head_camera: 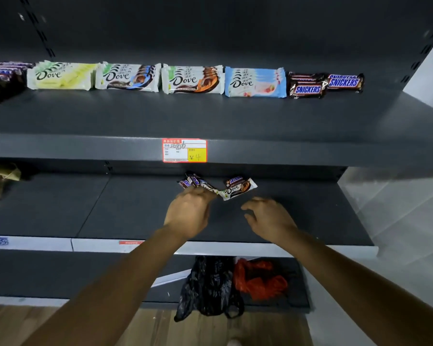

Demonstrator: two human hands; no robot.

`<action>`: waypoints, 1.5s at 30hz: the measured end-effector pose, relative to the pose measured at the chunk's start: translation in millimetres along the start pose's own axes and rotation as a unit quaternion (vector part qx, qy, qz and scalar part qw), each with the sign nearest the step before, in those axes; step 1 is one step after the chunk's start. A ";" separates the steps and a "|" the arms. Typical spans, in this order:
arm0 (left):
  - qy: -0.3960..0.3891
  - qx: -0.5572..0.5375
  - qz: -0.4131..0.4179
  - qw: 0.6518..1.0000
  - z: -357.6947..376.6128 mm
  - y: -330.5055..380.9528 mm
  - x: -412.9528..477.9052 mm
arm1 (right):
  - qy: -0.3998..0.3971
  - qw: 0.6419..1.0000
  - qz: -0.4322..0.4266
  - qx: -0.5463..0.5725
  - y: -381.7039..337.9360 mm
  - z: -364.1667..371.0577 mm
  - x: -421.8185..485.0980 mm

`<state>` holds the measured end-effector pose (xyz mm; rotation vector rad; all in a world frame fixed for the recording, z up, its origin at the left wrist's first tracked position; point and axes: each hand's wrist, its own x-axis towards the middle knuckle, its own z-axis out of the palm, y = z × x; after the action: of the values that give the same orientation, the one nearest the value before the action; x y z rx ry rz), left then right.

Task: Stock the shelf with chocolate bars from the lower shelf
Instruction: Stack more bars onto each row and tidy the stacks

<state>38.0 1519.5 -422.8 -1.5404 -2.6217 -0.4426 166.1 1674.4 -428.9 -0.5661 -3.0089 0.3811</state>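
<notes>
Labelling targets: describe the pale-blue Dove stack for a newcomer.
Upper shelf, above the red-and-yellow price tag. In its row of bars, the pale-blue Dove stack sits left of the Snickers bars. Only its wrapper is blue; other Dove stacks are mostly white.

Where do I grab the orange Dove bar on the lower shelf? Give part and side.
Probably pinch the Dove bar across its right end, coming from the front right with the right hand. A Snickers bar lies at its back edge; the left hand crowds its left end.

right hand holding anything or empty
Empty: the right hand hovers above the lower shelf, fingers loosely curled, clear of the Dove bar.
</notes>
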 end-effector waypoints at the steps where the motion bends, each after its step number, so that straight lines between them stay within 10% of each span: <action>1: -0.012 0.006 -0.018 1.000 10.5 -5.3 3.2 | -0.016 1.000 0.009 -0.004 6.4 9.4 5.8; 10: -0.093 0.013 -0.158 0.983 107.5 -41.7 47.2 | -0.073 0.996 0.040 -0.024 69.3 96.2 74.7; 21: -0.117 0.058 -0.132 0.983 190.5 -53.4 124.8 | -0.049 0.998 -0.003 -0.032 104.4 139.4 156.3; 45: -0.094 0.000 -0.323 0.942 185.0 -62.5 100.8 | -0.084 0.996 0.000 -0.028 106.1 151.1 142.5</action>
<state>-50.1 1627.8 -592.5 -0.7015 -3.2385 -0.3332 55.5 1787.3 -600.5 -0.5660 -3.1905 0.3629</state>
